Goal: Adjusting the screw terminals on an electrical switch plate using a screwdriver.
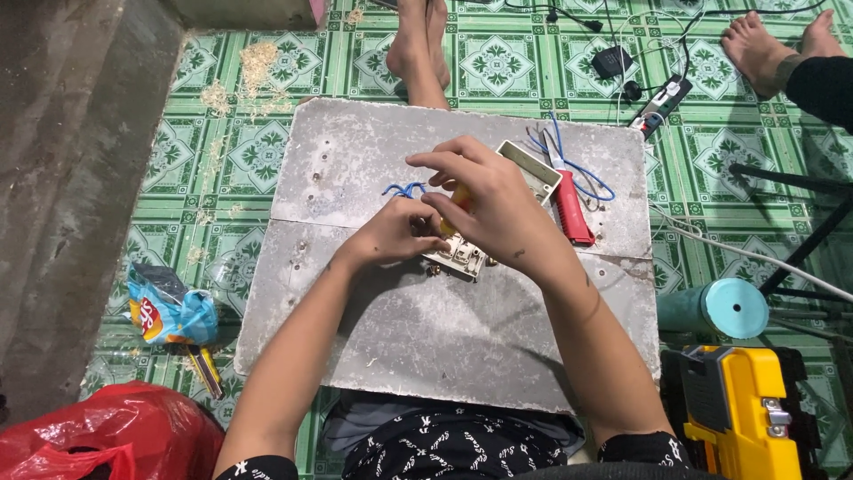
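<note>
The switch unit lies on the grey board, pinned at its left edge by the left hand, fingers curled closed against it. The right hand is closed around a yellow-handled screwdriver, directly above the unit. Just right of the grip lie red pliers, blue wire and a cover plate.

- Board lies on floor, across the person's lap.
- Switch plate mid-board, under both hands: left hand left of it, right hand over it.
- Box behind the plate; cutter just right of box.
- Snack bag on floor left of board.
- Toolbox and roll on the right.
- Power strip behind, right.
</note>
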